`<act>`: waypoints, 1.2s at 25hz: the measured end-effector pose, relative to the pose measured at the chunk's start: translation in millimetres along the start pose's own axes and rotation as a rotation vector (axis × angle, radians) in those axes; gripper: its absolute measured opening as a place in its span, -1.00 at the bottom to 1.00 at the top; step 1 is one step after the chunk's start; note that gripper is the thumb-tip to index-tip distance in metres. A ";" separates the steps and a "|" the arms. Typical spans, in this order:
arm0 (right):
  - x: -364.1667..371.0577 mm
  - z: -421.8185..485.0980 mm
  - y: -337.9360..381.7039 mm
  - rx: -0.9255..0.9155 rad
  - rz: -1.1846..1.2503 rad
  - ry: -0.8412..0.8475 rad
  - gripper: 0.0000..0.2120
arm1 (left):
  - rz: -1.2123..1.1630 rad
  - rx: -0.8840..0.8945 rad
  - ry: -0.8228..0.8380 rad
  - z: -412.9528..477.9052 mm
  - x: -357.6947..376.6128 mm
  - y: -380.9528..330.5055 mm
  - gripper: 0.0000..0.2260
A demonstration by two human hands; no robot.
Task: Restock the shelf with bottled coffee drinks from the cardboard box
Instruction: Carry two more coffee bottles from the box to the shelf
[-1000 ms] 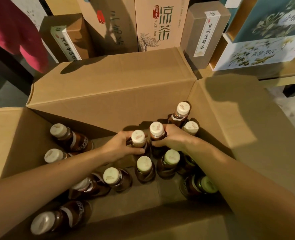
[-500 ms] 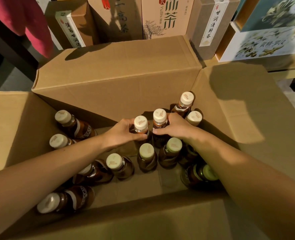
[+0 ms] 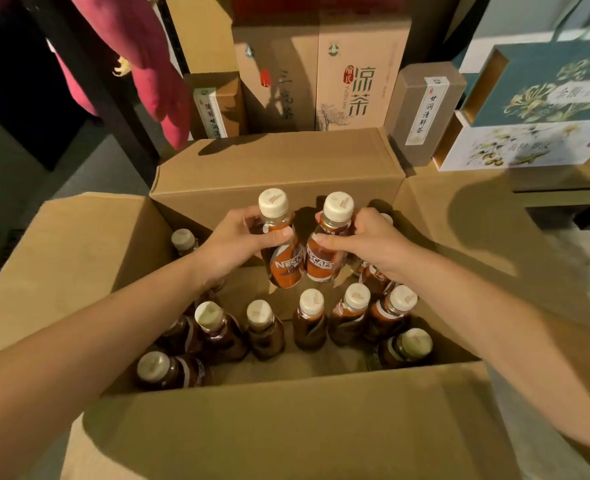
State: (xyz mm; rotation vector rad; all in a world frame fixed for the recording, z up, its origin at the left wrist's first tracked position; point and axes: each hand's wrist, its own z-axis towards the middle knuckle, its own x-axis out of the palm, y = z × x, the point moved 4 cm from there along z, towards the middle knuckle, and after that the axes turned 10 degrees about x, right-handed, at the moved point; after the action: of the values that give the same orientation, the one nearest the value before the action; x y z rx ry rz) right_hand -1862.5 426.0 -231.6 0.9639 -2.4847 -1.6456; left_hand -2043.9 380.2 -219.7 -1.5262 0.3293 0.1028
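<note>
Gripping high at the shoulder, fingers of the left hand [image 3: 238, 245] curled round the left bottle [image 3: 285, 268], those of the right hand [image 3: 368, 242] round the right bottle [image 3: 322, 265]; likely full, weighty, rigid, slick-sleeved.

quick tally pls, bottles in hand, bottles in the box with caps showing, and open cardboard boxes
held bottles: 2, left bottle in the left hand, right bottle in the right hand
boxed bottles with caps in plain view: 8
cardboard box: 1
total: 11, some more bottles partly hidden under the hands, uncounted
</note>
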 end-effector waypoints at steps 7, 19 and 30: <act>6.2 -78.1 109.8 -0.288 0.040 0.111 -0.84 | 0.004 0.131 -0.327 -80.3 -29.7 -100.7 -0.53; 236.9 -238.8 240.9 -0.659 -0.023 0.671 -0.91 | 0.078 0.191 -1.003 -371.8 -126.9 -183.2 -0.78; 589.8 -403.4 315.0 -0.709 -0.061 1.108 -0.63 | 0.161 0.131 -1.391 -720.3 -288.0 -182.5 -0.72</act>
State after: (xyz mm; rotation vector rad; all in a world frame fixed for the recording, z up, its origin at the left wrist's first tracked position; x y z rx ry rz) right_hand -2359.5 -118.5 26.2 1.2938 -1.0731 -1.2551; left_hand -2374.4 -301.5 27.4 -0.9929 -0.6450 1.1676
